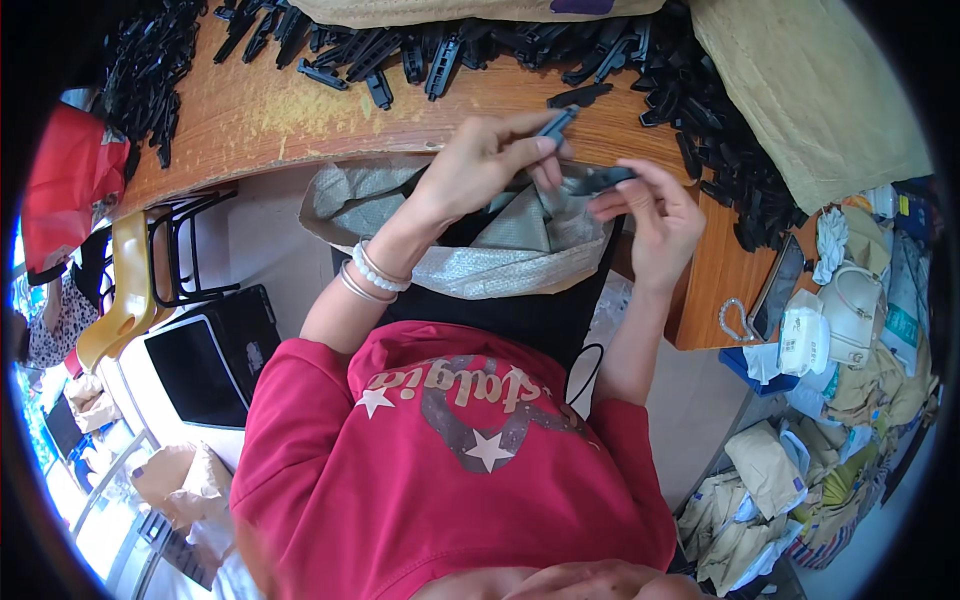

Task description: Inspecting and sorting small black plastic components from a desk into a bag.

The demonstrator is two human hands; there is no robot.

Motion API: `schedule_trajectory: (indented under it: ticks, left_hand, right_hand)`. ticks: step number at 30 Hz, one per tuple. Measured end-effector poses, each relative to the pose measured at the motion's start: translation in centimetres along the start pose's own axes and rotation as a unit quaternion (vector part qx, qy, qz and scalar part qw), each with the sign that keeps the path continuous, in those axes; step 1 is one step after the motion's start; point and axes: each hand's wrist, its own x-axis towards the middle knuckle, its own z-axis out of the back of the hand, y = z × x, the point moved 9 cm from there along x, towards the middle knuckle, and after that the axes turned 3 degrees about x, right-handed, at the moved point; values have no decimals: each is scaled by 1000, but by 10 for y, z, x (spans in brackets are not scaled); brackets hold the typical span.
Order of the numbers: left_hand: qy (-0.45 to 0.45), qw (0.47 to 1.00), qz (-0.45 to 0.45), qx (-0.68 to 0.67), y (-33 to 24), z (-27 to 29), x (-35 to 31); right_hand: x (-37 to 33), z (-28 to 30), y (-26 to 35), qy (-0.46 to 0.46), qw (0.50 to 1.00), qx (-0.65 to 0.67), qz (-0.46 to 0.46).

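1. Your left hand [490, 155] is raised over the table edge, thumb and fingers pinched together on a small dark plastic clip [556, 124], which points up and away from you.
2. Your right hand [655, 215] has its fingertips closed on a second dark clip piece [600, 180], held roughly level just below and to the right of the first. The two pieces are near each other; whether they touch cannot be told.
3. Both hands hover above an open woven sack [500, 255], grey-white, its mouth folded outward and hanging off the edge of the wooden table [250, 110]. Its inside is in shadow; the contents cannot be made out.
4. Loose black clips [720, 150] lie heaped along the far and right parts of the table, with another heap [150, 70] at the far left.
5. A tan sack [810, 90] lies on the table's far right corner, on the heap.
6. A phone [778, 288] lies flat at the table's right end, a ring of clear beads [733, 320] just beside it.
7. Right of the table: piled brown paper bags [770, 470], white packets, and a blue box [750, 368], partly covered.
8. Left: a yellow chair [125, 290], a red bag [70, 180], a black box [215, 355] on the floor.
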Motion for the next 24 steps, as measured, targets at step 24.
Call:
schedule_trajectory:
  ticks: [24]
  left_hand:
    - [-12, 963, -142, 227, -24, -21, -12]
  right_hand:
    - [-4, -7, 0, -10, 992, -110, 53]
